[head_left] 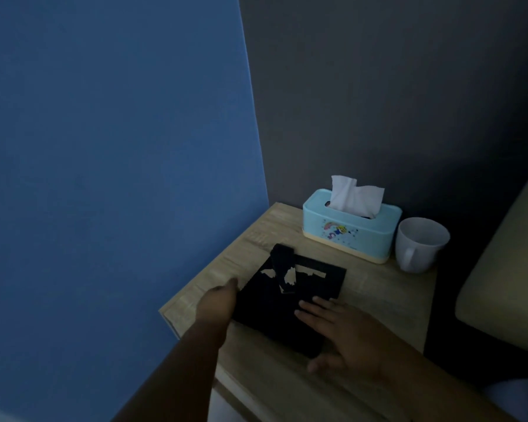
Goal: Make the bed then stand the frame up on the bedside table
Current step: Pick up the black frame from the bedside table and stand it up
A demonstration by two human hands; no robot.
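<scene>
The room is dim. The frame [272,309] lies flat on the wooden desk [375,293], towards its near left side, apparently with its back upward. It is black and rectangular, set at a slant to the desk's edges. A black strut [282,258] lies across its far end, and a few pale, ragged patches show beside the strut.

The right hand [345,333] rests flat on the frame's near right corner, fingers straight and slightly spread and the thumb by the near edge. The left hand [218,303] is at the frame's left edge with its thumb pointing forward. Its fingers are hidden, so I cannot tell whether it is gripping.

At the back of the desk stands a light blue tissue box [348,236] with a white tissue [354,196] poking up. Just beside it on the right is a white mug [421,242].
</scene>
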